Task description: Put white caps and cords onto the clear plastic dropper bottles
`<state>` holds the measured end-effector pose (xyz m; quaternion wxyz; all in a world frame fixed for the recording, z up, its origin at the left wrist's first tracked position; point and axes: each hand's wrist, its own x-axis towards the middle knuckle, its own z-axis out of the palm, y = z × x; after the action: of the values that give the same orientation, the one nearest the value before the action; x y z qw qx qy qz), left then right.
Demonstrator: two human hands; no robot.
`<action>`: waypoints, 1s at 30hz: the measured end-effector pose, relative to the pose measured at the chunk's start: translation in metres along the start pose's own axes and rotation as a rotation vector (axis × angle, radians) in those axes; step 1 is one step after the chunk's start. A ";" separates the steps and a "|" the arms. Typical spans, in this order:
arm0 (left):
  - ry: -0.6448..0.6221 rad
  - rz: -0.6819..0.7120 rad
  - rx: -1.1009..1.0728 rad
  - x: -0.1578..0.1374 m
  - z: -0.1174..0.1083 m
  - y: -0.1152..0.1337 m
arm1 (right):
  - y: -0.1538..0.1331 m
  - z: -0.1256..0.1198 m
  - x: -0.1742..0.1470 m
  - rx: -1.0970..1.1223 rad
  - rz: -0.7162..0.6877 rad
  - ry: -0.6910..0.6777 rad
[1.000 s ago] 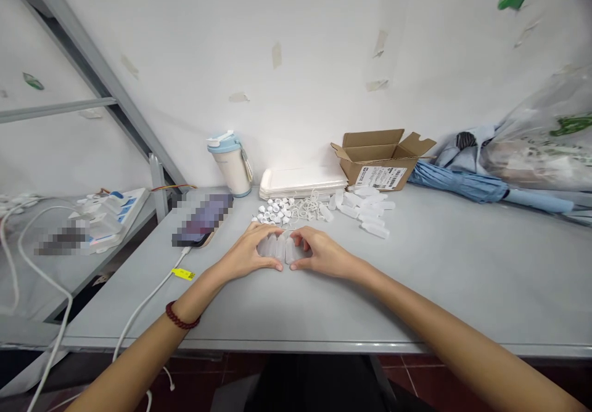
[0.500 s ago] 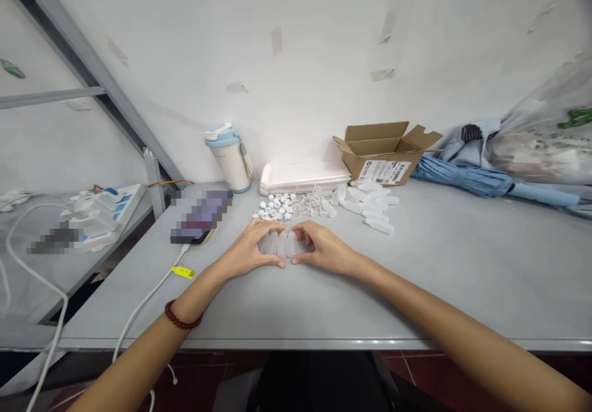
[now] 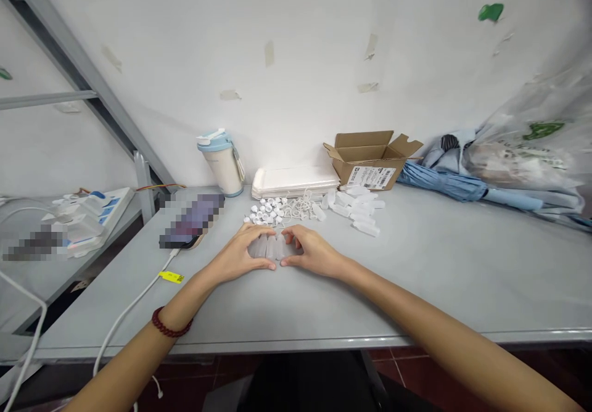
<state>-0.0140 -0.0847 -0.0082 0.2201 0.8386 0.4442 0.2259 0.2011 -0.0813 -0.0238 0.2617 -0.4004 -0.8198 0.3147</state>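
Note:
Several translucent plastic bottles (image 3: 272, 247) stand side by side in a row on the grey table, between my two hands. My left hand (image 3: 240, 253) curves round the left end of the row, thumb in front and fingers behind. From the other side my right hand (image 3: 311, 251) cups the right end in the same way, its thumb tip close to the left one. Just beyond the hands lie small white caps (image 3: 267, 210) in a heap, beside a tangle of thin white loops (image 3: 300, 205). Loose translucent bottles (image 3: 358, 205) are piled further right.
Behind the parts are a stack of white trays (image 3: 293, 179), an open cardboard box (image 3: 370, 162) and a tumbler (image 3: 224, 164). A phone (image 3: 192, 221) with a white cable lies left. A blue umbrella (image 3: 444, 177) and a plastic bag (image 3: 513, 153) rest at the right rear.
The camera view has shifted slightly, so the whole scene sits a little further left and lower. Both hands keep their hold round the row of bottles.

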 end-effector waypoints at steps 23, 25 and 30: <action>0.181 0.094 0.054 0.002 -0.001 0.016 | 0.019 -0.040 0.007 -0.261 0.082 0.332; 0.223 0.138 0.120 0.011 0.004 0.026 | 0.030 -0.054 0.007 -0.396 0.169 0.374; 0.109 0.195 0.292 0.057 0.022 0.048 | 0.042 -0.063 0.006 -0.491 0.204 0.320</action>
<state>0.0586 -0.0648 0.0120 0.0489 0.8872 0.4002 0.2244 0.2617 -0.0373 -0.0113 0.2500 -0.5762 -0.7754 0.0650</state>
